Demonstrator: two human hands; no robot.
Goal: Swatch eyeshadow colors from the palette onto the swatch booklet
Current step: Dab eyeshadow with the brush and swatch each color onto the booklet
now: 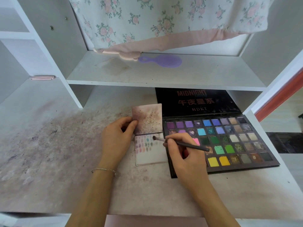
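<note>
Stained desk (49, 145): right hand (183, 154) pinches brush (180, 143), left hand (116, 138) pinches swatch booklet (148, 133)

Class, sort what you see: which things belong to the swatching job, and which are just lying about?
In use: open black multicolour eyeshadow palette; small white swatch booklet; thin dark makeup brush; left hand; right hand.

Lying about: purple plastic hairbrush; floral cloth; pink clip.

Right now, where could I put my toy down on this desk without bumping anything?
The big stained stretch of desk left of the left hand is bare. So is the strip in front of the palette, near the desk's front edge. The shelf right of the purple brush is free too. The middle is crowded: booklet, both hands, palette.
</note>
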